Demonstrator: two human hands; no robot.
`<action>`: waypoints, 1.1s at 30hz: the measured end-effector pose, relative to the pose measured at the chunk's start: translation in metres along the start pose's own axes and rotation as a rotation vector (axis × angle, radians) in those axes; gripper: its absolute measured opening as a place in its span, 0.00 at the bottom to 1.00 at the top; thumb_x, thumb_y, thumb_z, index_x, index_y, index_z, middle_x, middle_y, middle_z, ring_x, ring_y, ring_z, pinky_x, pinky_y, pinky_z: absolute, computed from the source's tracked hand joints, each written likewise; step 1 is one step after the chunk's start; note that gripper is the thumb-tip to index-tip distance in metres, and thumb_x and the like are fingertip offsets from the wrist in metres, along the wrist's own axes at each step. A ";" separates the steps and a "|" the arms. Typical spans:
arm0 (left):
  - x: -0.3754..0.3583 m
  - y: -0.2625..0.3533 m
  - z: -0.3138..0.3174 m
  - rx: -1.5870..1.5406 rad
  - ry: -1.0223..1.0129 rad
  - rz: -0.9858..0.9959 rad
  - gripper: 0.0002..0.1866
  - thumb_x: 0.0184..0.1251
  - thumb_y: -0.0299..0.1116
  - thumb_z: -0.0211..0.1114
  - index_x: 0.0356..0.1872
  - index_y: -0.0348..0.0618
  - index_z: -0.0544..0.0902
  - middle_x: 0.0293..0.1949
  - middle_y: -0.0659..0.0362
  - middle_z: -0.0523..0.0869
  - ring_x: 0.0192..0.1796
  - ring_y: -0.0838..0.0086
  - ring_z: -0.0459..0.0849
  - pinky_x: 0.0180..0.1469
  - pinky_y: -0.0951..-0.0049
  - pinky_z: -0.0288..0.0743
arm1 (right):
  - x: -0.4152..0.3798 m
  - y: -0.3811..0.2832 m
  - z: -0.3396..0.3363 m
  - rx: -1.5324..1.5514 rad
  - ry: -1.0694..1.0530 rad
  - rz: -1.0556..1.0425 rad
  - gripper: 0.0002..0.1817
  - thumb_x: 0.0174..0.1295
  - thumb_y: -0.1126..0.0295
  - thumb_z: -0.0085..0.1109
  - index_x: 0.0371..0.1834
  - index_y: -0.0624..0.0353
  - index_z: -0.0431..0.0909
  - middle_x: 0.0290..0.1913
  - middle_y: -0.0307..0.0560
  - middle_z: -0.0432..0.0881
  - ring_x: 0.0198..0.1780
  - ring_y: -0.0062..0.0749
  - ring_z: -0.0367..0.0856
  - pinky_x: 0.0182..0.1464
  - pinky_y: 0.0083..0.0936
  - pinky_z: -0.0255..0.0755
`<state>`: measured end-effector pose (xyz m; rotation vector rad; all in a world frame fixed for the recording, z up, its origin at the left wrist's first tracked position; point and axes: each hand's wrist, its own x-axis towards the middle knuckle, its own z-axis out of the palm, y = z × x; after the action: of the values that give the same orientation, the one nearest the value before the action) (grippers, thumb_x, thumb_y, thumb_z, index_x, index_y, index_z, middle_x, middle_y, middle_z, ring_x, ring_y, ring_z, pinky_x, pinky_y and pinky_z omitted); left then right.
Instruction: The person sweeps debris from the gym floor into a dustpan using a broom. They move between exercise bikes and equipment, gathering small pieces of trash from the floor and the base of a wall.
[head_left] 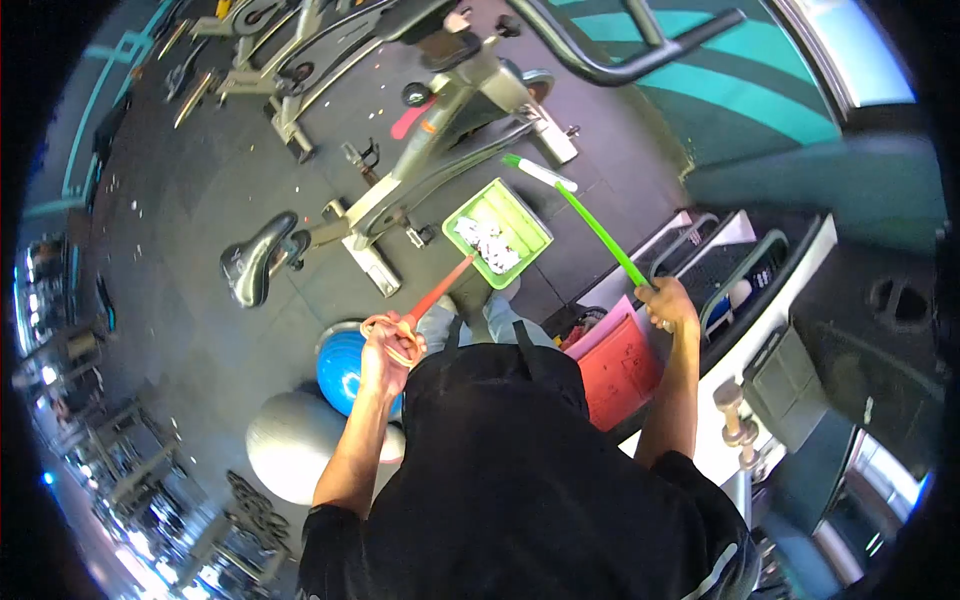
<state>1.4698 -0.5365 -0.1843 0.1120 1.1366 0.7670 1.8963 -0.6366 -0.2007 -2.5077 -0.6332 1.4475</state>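
Observation:
My left hand (392,352) is closed round the looped end of an orange handle (440,287). That handle runs forward to a green dustpan (525,215), which lies in front of my feet with crumpled white scraps (488,245) inside. Off to the right, my right hand (668,305) grips the bright green stick of a broom (603,236). Its white and green head (540,172) is beyond the pan's far right side, apart from it.
An exercise bike (430,150) stands just ahead, its saddle (258,262) on the left. A blue ball (342,372) and a grey ball (290,445) are by my left arm. At right are a red-pink box (620,370) and a black-and-white bench (745,270). Small scraps dot the dark floor.

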 end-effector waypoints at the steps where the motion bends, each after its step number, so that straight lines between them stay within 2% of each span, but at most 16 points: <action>1: 0.003 0.001 -0.011 -0.008 -0.043 0.015 0.08 0.54 0.29 0.49 0.37 0.45 0.68 0.27 0.56 0.75 0.30 0.64 0.78 0.35 0.63 0.76 | 0.002 -0.004 0.001 -0.022 -0.037 0.020 0.12 0.56 0.65 0.55 0.27 0.64 0.74 0.15 0.41 0.70 0.11 0.23 0.67 0.10 0.24 0.57; 3: 0.003 0.003 -0.022 -0.045 -0.090 0.029 0.09 0.55 0.30 0.49 0.38 0.45 0.68 0.29 0.55 0.75 0.30 0.64 0.79 0.36 0.64 0.76 | 0.016 -0.004 0.006 -0.013 -0.061 0.023 0.11 0.57 0.65 0.55 0.27 0.64 0.74 0.15 0.40 0.69 0.11 0.23 0.66 0.10 0.24 0.56; 6: -0.008 0.006 -0.024 -0.075 0.002 0.024 0.10 0.53 0.33 0.52 0.37 0.45 0.68 0.31 0.54 0.75 0.30 0.61 0.77 0.36 0.63 0.73 | 0.031 0.000 0.022 0.041 -0.094 -0.003 0.11 0.57 0.66 0.52 0.25 0.64 0.72 0.14 0.40 0.68 0.10 0.23 0.64 0.09 0.22 0.56; 10: -0.018 0.015 -0.040 -0.076 -0.022 0.045 0.10 0.53 0.33 0.51 0.36 0.45 0.69 0.31 0.53 0.75 0.31 0.60 0.77 0.37 0.63 0.73 | 0.041 -0.004 0.048 0.051 -0.065 -0.016 0.12 0.58 0.66 0.51 0.24 0.64 0.72 0.15 0.40 0.68 0.11 0.24 0.65 0.11 0.23 0.61; 13: -0.025 0.028 -0.050 -0.062 -0.047 0.039 0.09 0.52 0.33 0.51 0.35 0.44 0.69 0.31 0.53 0.75 0.30 0.60 0.77 0.36 0.62 0.74 | 0.062 0.010 0.082 0.067 -0.011 -0.051 0.12 0.59 0.65 0.50 0.25 0.64 0.73 0.15 0.41 0.69 0.11 0.25 0.66 0.11 0.24 0.62; 16: -0.030 0.048 -0.062 -0.035 -0.045 0.026 0.09 0.52 0.32 0.52 0.35 0.43 0.70 0.30 0.53 0.75 0.30 0.61 0.77 0.34 0.61 0.75 | 0.099 0.029 0.133 -0.104 0.175 -0.242 0.12 0.56 0.68 0.49 0.24 0.67 0.75 0.17 0.48 0.74 0.15 0.34 0.75 0.14 0.29 0.65; 18: -0.027 0.061 -0.079 -0.006 -0.095 -0.009 0.07 0.55 0.31 0.49 0.35 0.45 0.68 0.30 0.56 0.74 0.30 0.62 0.78 0.36 0.65 0.75 | 0.089 0.000 0.162 0.017 0.080 0.057 0.11 0.54 0.73 0.46 0.25 0.69 0.76 0.18 0.52 0.76 0.17 0.37 0.77 0.16 0.32 0.68; 21: -0.013 0.079 -0.111 0.083 -0.111 -0.030 0.08 0.53 0.32 0.51 0.35 0.44 0.70 0.31 0.53 0.76 0.30 0.62 0.78 0.35 0.62 0.74 | 0.117 0.014 0.216 -0.071 -0.018 0.191 0.11 0.52 0.74 0.45 0.28 0.71 0.77 0.19 0.53 0.77 0.19 0.36 0.78 0.18 0.32 0.70; 22: -0.010 0.088 -0.121 0.105 -0.129 -0.052 0.08 0.53 0.32 0.51 0.35 0.44 0.70 0.31 0.53 0.76 0.30 0.62 0.78 0.35 0.62 0.74 | 0.117 0.013 0.235 -0.116 -0.027 0.227 0.09 0.53 0.73 0.47 0.24 0.68 0.76 0.17 0.51 0.76 0.16 0.36 0.75 0.16 0.32 0.68; 24: -0.006 0.102 -0.140 0.152 -0.116 -0.102 0.08 0.53 0.32 0.51 0.35 0.44 0.69 0.31 0.54 0.75 0.31 0.62 0.77 0.36 0.64 0.74 | 0.096 0.014 0.266 -0.155 -0.018 0.282 0.10 0.54 0.73 0.50 0.19 0.66 0.74 0.14 0.50 0.74 0.14 0.36 0.72 0.14 0.33 0.65; 26: 0.001 0.114 -0.164 0.181 -0.167 -0.124 0.08 0.54 0.32 0.50 0.36 0.45 0.69 0.31 0.55 0.74 0.30 0.63 0.77 0.37 0.65 0.73 | 0.061 0.009 0.288 -0.180 0.081 0.172 0.10 0.50 0.71 0.52 0.16 0.65 0.75 0.15 0.54 0.76 0.15 0.40 0.75 0.15 0.35 0.68; 27: 0.004 0.120 -0.174 0.192 -0.184 -0.127 0.08 0.55 0.31 0.50 0.36 0.45 0.69 0.31 0.56 0.74 0.30 0.64 0.77 0.36 0.65 0.73 | 0.023 -0.011 0.286 -0.122 0.101 0.209 0.12 0.52 0.74 0.45 0.28 0.68 0.80 0.23 0.54 0.81 0.24 0.38 0.82 0.27 0.32 0.75; 28: 0.002 0.123 -0.185 0.201 -0.189 -0.132 0.08 0.56 0.31 0.50 0.37 0.45 0.68 0.31 0.56 0.73 0.30 0.64 0.76 0.36 0.65 0.73 | 0.014 -0.006 0.295 -0.124 0.105 0.224 0.12 0.52 0.74 0.45 0.28 0.68 0.80 0.23 0.54 0.81 0.24 0.38 0.82 0.27 0.32 0.75; 31: 0.001 0.123 -0.215 0.222 -0.253 -0.193 0.07 0.57 0.31 0.49 0.37 0.46 0.68 0.31 0.57 0.72 0.30 0.64 0.77 0.36 0.65 0.73 | -0.019 0.010 0.314 0.157 0.196 0.198 0.13 0.54 0.64 0.50 0.19 0.63 0.74 0.12 0.51 0.73 0.13 0.39 0.73 0.12 0.34 0.66; 32: -0.001 0.124 -0.219 0.229 -0.261 -0.206 0.07 0.57 0.31 0.49 0.37 0.46 0.68 0.31 0.57 0.72 0.30 0.64 0.77 0.36 0.65 0.73 | -0.031 0.004 0.310 0.204 0.098 0.340 0.15 0.56 0.62 0.48 0.21 0.63 0.72 0.11 0.48 0.71 0.12 0.36 0.71 0.11 0.33 0.63; 33: -0.004 0.122 -0.223 0.239 -0.267 -0.194 0.06 0.57 0.30 0.50 0.36 0.46 0.68 0.31 0.56 0.72 0.30 0.65 0.77 0.36 0.65 0.73 | -0.037 0.006 0.312 0.179 0.169 0.241 0.15 0.56 0.62 0.48 0.21 0.62 0.71 0.11 0.47 0.70 0.11 0.36 0.70 0.11 0.34 0.62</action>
<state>1.2200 -0.5132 -0.2254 0.2916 0.9641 0.4269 1.6146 -0.6767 -0.3331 -2.5942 -0.1680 1.2782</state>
